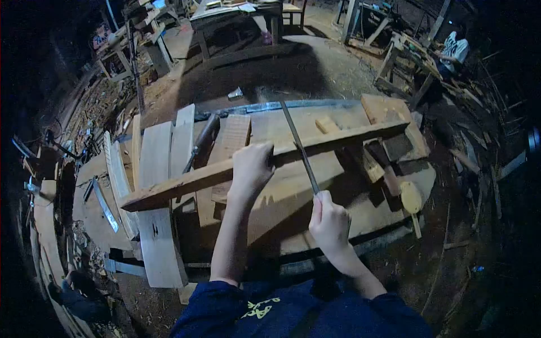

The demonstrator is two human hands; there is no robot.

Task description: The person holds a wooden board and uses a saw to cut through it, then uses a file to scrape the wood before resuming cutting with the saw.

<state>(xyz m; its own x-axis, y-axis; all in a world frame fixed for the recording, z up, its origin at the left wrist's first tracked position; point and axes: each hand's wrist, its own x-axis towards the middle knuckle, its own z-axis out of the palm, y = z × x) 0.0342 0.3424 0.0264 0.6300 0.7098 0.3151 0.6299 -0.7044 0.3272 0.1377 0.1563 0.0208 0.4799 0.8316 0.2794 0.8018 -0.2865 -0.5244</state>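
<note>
Left hand [252,166]: closed in a fist over the wooden bar [197,179], near its middle.
Right hand [330,222]: gripping the near end of the thin dark rod [297,135].
Thin dark rod: slanting forward from the right hand, crossing the wooden bar to the right of the left hand.
Wooden bar: long, angled from lower left to upper right, passing over the pale board [156,155] left of the left hand.
Round-headed wooden piece [411,196]: to the right of the right hand.
Curved blade [105,205]: well left of both hands.
</note>
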